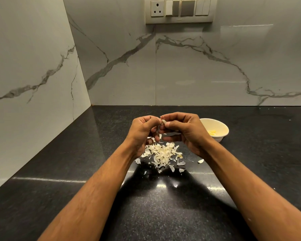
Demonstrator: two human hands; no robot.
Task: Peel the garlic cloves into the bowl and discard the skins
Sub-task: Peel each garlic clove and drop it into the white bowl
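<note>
At the centre of the head view, a garlic clove (163, 122) is being pinched between the curled fingertips of the left hand (142, 132) and the right hand (184, 131), and its skin is being picked off. Just below, skins (161, 154) are being heaped on the dark counter (59, 171). Next, judging by this, the bared clove is to be dropped into the bowl (221, 126) at centre right, where peeled cloves (212, 132) are lying.

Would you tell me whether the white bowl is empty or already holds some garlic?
Not empty: the bowl holds a few pale yellow peeled cloves at its bottom, mostly unfilled.
</note>
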